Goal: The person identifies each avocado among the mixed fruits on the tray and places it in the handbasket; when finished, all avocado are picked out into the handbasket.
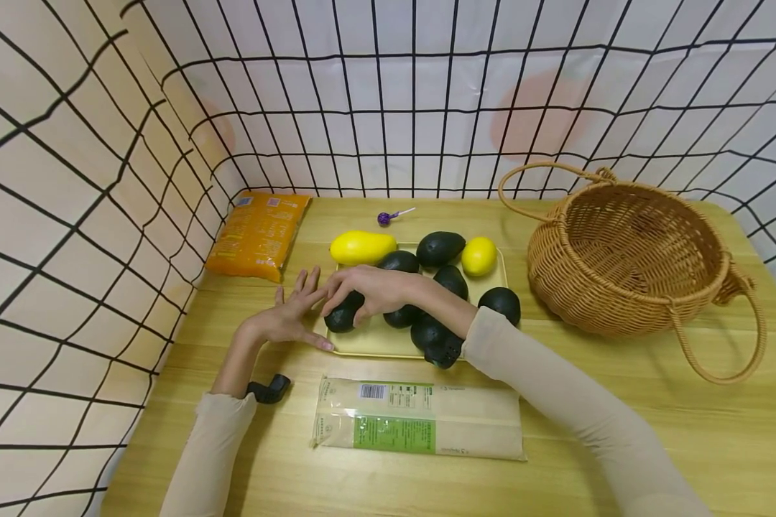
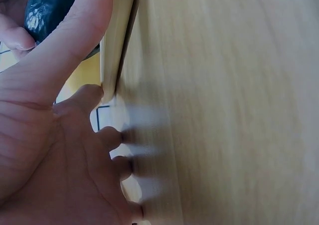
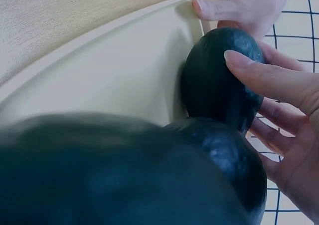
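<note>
A pale yellow tray [image 1: 370, 346] holds several dark green avocados, a yellow mango-shaped fruit [image 1: 362, 248] and a lemon [image 1: 479, 256]. My right hand [image 1: 378, 289] reaches across from the right and grips an avocado [image 1: 342, 317] at the tray's left end. In the right wrist view, thumb and fingers lie on either side of this avocado [image 3: 219, 75], with another avocado [image 3: 224, 160] close by it. My left hand [image 1: 287, 318] is spread along the tray's left edge, its thumb by the near-left corner. In the left wrist view its fingertips touch the tabletop and tray edge.
A wicker basket [image 1: 556, 280] with looped handles stands at the right. An orange packet [image 1: 259, 237] lies at the back left, and a purple lollipop [image 1: 385, 218] behind the tray. In front lies a long beige-and-green package [image 1: 478, 424]. Black wire mesh [image 1: 414, 115] surrounds the table.
</note>
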`<state>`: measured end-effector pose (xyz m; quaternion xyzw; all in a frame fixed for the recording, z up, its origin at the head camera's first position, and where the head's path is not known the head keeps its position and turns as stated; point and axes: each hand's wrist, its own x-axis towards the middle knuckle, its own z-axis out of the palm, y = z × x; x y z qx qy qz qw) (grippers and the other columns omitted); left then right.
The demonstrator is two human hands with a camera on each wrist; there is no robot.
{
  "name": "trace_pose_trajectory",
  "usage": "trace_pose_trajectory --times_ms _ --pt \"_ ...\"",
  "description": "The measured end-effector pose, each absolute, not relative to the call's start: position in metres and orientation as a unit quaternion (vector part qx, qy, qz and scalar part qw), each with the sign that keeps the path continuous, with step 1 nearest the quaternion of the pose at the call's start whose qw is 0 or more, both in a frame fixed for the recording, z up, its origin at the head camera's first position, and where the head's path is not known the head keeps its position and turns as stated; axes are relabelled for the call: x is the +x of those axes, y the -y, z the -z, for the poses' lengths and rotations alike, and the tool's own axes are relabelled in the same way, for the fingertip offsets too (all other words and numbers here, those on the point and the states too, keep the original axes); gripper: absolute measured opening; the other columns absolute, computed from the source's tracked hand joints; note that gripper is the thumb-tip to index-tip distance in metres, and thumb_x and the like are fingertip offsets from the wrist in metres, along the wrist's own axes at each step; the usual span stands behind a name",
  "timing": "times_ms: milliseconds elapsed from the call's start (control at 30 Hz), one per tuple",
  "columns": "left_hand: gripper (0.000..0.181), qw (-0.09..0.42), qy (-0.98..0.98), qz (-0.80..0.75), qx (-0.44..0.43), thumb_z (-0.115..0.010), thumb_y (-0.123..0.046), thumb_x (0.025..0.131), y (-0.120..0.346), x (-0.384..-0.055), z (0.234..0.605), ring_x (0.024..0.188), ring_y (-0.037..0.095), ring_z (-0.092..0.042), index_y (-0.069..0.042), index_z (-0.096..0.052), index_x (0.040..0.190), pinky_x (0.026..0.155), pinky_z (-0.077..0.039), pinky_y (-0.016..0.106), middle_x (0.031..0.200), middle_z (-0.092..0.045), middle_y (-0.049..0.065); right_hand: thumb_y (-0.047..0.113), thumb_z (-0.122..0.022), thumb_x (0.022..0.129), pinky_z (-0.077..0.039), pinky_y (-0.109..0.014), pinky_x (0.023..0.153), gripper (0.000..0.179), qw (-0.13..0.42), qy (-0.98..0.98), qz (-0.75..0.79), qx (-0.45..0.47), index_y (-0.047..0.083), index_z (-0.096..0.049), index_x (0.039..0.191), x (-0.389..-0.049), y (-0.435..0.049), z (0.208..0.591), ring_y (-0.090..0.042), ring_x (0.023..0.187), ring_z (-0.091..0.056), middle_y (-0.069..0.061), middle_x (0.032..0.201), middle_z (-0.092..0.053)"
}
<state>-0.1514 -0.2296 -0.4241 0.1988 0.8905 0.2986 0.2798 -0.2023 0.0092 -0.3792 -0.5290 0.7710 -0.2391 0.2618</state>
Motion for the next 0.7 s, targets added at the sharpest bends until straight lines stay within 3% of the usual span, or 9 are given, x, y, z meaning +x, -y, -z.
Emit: trace_pose_trajectory --times_ms 467,700 --pt "0.124 0.278 -0.891 -0.296 0.205 -0.088 -0.040 0.082 0.228 -0.152 0.423 0.153 0.044 0.035 -0.019 -0.001 0.168 0.112 0.025 0.078 0.168 0.030 0.021 0.008 -0.082 0.087 -0.046 -0.037 0.117 0.055 0.278 -0.765 0.243 -0.527 0.014 -0.067 0.139 -0.195 -0.015 0.375 -0.023 0.136 -0.053 -0.010 0.145 -0.060" --pt "0.123 0.282 -0.888 -0.302 0.201 -0.088 -0.041 0.081 0.228 -0.152 0.423 0.153 0.043 0.035 -0.018 -0.004 0.168 0.112 0.026 0.077 0.168 0.030 0.020 0.012 -0.081 0.089 -0.045 -0.038 0.118 0.053 0.258 -0.758 0.267 -0.536 0.015 -0.067 0.140 -0.191 -0.025 0.363 -0.023 0.137 -0.052 -0.011 0.146 -0.058"
